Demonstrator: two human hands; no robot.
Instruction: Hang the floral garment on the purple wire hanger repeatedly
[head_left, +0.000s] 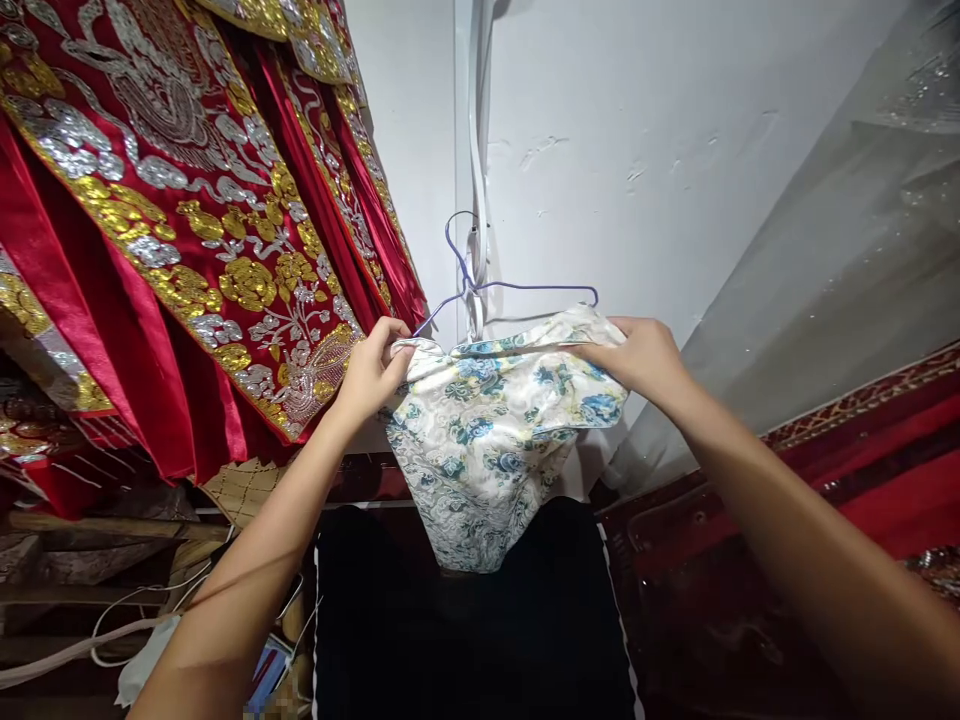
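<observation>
Up near the centre of the view, a floral garment (491, 440) hangs on a purple wire hanger (517, 288) against the white wall (660, 150). The left hand (373, 372) has its grip closed on the garment's top edge at nine o'clock, thumb and fingers pinching the cloth. The right hand (637, 355) grips the opposite top edge at three o'clock, fingers curled over it. Red embroidered robes (172, 230) hang at ten o'clock; a black cloth (465, 630) lies at six o'clock, beneath the garment.
</observation>
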